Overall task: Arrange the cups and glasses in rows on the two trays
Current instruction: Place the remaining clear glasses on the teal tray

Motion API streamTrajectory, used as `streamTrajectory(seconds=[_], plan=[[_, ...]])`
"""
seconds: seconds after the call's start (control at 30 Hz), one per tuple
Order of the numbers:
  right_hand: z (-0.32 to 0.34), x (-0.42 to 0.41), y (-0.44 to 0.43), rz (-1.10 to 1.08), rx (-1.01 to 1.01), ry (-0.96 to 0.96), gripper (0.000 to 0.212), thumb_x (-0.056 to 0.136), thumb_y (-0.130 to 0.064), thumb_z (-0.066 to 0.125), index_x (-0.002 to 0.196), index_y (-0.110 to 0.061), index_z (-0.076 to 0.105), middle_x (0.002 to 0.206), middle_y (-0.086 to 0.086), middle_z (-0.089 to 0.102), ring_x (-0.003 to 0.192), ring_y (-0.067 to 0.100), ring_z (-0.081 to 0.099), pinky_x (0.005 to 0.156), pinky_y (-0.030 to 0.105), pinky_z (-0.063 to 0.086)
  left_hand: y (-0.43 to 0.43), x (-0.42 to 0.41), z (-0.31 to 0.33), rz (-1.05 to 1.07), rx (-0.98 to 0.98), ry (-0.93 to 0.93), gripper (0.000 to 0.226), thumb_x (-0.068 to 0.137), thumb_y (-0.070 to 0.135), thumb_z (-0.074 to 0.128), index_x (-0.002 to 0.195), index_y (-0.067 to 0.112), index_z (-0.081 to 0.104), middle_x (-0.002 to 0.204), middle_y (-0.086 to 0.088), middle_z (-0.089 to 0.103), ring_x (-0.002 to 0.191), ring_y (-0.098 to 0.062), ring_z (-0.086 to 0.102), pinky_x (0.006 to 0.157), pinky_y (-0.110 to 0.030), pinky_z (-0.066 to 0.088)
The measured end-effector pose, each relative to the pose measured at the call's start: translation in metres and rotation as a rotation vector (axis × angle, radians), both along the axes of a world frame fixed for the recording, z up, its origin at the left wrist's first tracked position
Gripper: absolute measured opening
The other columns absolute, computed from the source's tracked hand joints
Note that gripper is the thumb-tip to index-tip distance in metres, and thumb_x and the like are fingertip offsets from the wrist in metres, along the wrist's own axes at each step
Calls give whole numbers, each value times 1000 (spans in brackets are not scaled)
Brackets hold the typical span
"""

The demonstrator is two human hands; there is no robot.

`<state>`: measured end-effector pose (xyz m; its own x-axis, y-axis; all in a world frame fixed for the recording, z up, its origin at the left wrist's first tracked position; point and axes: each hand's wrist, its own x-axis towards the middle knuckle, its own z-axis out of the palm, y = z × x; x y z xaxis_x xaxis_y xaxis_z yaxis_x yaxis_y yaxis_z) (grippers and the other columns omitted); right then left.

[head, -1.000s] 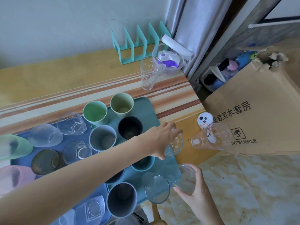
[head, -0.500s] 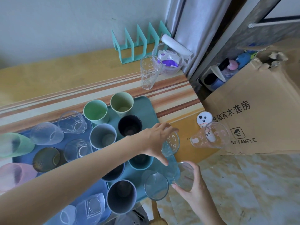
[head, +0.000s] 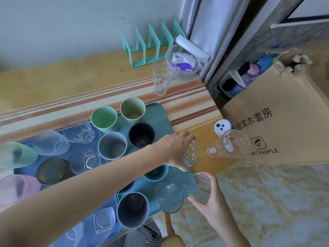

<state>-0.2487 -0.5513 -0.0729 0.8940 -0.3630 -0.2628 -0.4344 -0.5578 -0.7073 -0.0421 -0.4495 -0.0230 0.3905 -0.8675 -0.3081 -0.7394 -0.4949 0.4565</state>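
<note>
The left hand (head: 175, 150) grips a clear glass (head: 191, 154) by its rim, above the right edge of the teal tray (head: 160, 111). Just below it, the right hand (head: 207, 202) holds another clear glass (head: 199, 186) beside the tray's corner

Lighting: soft, even daylight with a cool bluish cast, brightest at upper right on the pale curtain (head: 201, 22); shadows were faint, and only small highlights sat on the rims of the clear glasses such as the tall tumbler (head: 162, 75). Sharpness: the centre was reasonably crisp, with print on the cardboard box (head: 277, 125) legible, while the near forearm of the left hand (head: 173, 148) and the frosted cups at the left edge were soft and smeared. Distortion: wide-angle bowing bent the striped table (head: 188, 97) edge and stretched objects toward the frame borders.
</note>
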Motion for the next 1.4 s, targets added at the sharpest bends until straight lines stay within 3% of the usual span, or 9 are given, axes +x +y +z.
streamTrajectory(seconds=[0.43, 0.6, 0.73, 0.83, 1.0, 1.1, 1.2, 1.3, 1.4], plan=[[4, -1, 2, 7, -36, 11, 72, 66, -46, 71, 126, -38, 32, 125, -15, 52, 119, 3, 50, 88, 34, 53, 2, -4, -4, -41, -6, -26, 91, 67, 56, 70, 140, 26, 25, 135, -1, 37, 115, -22, 47, 80, -31, 43], [5, -1, 3, 18, -39, 9, 73, 66, -47, 70, 126, -40, 30, 127, -13, 52, 120, 3, 49, 89, 33, 53, 10, 16, 7, 86, 34, 242, 77, 78, 70, 50, 143, 38, 23, 145, 6, 34, 122, -20, 47, 99, -36, 40], [6, -1, 1, 31, -30, 9, 73, 66, -39, 74, 123, -45, 29, 125, -15, 52, 119, 3, 50, 89, 34, 52, 19, 45, 14, 171, -80, 351, 55, 88, 49, 52, 138, 31, 38, 132, 4, 52, 118, -12, 50, 104, -35, 37], [6, 0, 1, 44, -31, 12, 77, 65, -38, 76, 122, -51, 25, 126, -17, 51, 119, 1, 49, 91, 33, 51, 25, 51, 16, 148, -57, 337, 48, 90, 40, 55, 135, 27, 44, 131, 3, 53, 118, -13, 50, 103, -34, 37], [15, -5, -7, 111, -28, 96, 110, 68, -26, 80, 133, -57, -3, 144, -16, 26, 130, -8, 31, 93, -3, 28, 40, 45, 10, 124, 12, 272, 44, 92, 28, 52, 135, 25, 43, 134, 5, 50, 121, -12, 46, 100, -25, 31], [39, -8, -26, 175, -97, 101, 113, 73, -19, 76, 131, -62, -10, 141, -18, 22, 123, -21, 25, 84, -6, 30, 60, 40, 4, 112, 79, 199, 54, 88, 33, 56, 138, 28, 37, 137, 7, 48, 126, -13, 43, 105, -27, 30], [71, -6, -47, 167, -156, 59, 103, 75, -12, 73, 131, -64, 4, 140, -16, 30, 119, -16, 35, 88, 3, 35, 84, 25, 0, 46, 100, 8, 73, 78, 46, 64, 141, 29, 32, 148, 7, 34, 140, -14, 21, 114, -31, 10], [88, 4, -63, 116, -207, -47, 87, 75, -2, 71, 134, -47, 27, 133, -12, 40, 119, -16, 36, 94, 11, 35, 86, 11, 2, -40, -98, -124, 77, 75, 50, 66, 142, 32, 32, 150, 8, 29, 143, -13, 6, 112, -28, -7], [92, 20, -65, 99, -191, -127, 70, 77, 6, 66, 133, -30, 41, 136, -11, 42, 124, -7, 38, 102, 15, 34, 80, 6, 0, -71, -77, -136, 80, 77, 48, 63, 144, 32, 23, 148, 8, 31, 143, -12, -1, 111, -27, -12]])
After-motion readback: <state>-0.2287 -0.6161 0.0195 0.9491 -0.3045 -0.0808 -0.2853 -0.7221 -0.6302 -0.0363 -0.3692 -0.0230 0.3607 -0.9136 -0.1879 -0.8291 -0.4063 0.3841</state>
